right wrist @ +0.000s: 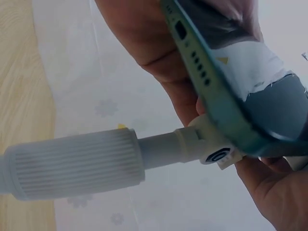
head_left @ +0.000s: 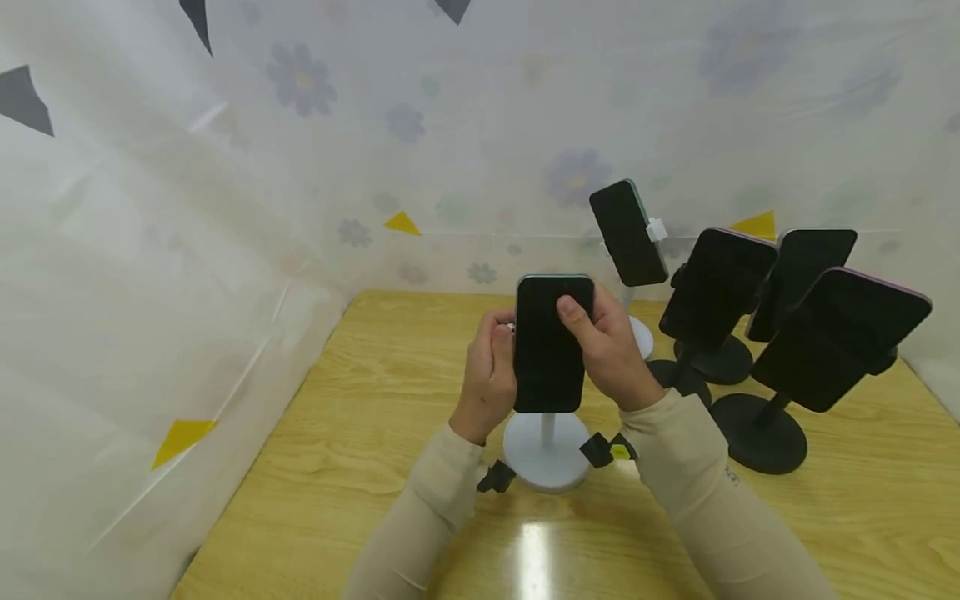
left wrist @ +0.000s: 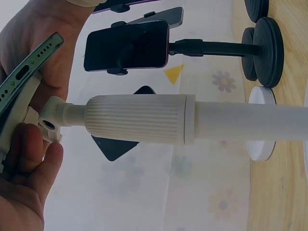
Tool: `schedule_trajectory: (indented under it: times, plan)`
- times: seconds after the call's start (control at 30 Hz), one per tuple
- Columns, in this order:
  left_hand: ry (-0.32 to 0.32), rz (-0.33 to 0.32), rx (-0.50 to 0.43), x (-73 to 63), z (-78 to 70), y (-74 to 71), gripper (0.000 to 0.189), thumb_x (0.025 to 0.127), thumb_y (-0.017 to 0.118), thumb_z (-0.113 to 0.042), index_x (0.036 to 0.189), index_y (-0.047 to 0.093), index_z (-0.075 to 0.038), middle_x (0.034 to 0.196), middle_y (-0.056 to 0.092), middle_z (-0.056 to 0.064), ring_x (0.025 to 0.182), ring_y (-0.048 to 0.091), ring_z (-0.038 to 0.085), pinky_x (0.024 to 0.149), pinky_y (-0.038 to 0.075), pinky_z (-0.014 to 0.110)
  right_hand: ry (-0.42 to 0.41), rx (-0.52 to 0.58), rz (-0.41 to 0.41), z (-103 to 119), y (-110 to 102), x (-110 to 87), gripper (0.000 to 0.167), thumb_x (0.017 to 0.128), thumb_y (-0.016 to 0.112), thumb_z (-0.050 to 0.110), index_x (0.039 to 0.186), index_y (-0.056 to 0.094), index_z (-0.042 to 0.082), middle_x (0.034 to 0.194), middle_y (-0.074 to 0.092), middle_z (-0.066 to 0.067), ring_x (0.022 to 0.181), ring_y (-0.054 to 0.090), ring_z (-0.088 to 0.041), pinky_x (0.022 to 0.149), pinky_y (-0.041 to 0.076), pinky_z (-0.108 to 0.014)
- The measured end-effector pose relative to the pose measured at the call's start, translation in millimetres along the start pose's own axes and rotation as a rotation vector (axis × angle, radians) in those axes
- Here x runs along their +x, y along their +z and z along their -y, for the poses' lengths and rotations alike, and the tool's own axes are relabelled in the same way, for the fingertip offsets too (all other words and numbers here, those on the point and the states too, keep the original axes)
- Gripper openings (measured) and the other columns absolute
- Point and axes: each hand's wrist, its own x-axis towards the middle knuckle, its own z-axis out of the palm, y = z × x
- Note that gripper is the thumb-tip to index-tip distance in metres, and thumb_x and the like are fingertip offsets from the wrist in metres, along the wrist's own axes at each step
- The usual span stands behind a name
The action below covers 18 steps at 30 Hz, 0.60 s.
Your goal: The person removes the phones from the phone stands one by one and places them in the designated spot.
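Observation:
A smartphone with a dark screen stands upright in the clamp of a white phone stand. My left hand grips the clamp at the phone's left edge, its fingers curled behind; the left wrist view shows these fingers beside the stand's pivot joint. At the upper right of the phone, my right hand holds it, thumb on the screen and fingers hidden behind. From below, the right wrist view shows the phone's greenish edge above the ribbed white collar of the stand.
Behind on the right, another white stand carries a tilted phone. Several black stands with phones crowd the right side of the wooden table. A pale flowered sheet hangs behind and at the left.

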Motion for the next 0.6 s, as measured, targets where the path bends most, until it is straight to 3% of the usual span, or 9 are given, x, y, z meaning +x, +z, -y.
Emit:
schedule_trajectory:
  times: [0.17,0.33,0.4,0.6]
  plan:
    - [-0.017,0.027,-0.043,0.9,-1.7,-1.7,0.052,0.109,0.027,-0.039,0.116,0.047,0.008,0.098,0.065,0.028,0.083,0.063,0.035,0.076,0.057,0.032,0.017,-0.054,-0.015,2.0,0.8,0.7,0.014,0.105,0.047,0.018,0.115,0.056,0.014,0.099,0.070,0.011,0.084,0.070,-0.007,0.074,0.060,-0.025]
    - [-0.032,0.044,-0.070,0.0,-4.1,-2.8,0.037,0.110,0.026,-0.022,0.118,0.046,0.008,0.097,0.063,0.028,0.083,0.062,0.033,0.076,0.056,0.030,0.029,-0.080,0.003,3.3,0.9,0.6,0.018,0.105,0.045,0.016,0.118,0.055,0.005,0.099,0.069,0.011,0.084,0.070,-0.007,0.075,0.060,-0.025]
    - [-0.042,0.053,-0.086,-0.3,-3.7,-3.0,0.038,0.110,0.025,-0.024,0.121,0.045,0.007,0.097,0.063,0.029,0.084,0.062,0.033,0.076,0.056,0.030,0.036,-0.087,0.004,3.3,0.9,0.3,0.020,0.106,0.045,0.016,0.118,0.054,0.004,0.099,0.069,0.011,0.084,0.070,-0.007,0.075,0.059,-0.025]
    - [-0.076,0.085,-0.156,0.2,0.4,-4.3,0.063,0.106,0.024,-0.050,0.137,0.036,0.003,0.112,0.061,0.030,0.097,0.064,0.039,0.084,0.056,0.030,0.043,-0.096,0.009,2.1,1.5,0.6,0.021,0.106,0.043,0.018,0.117,0.053,0.002,0.098,0.069,0.012,0.084,0.070,-0.007,0.075,0.059,-0.025]
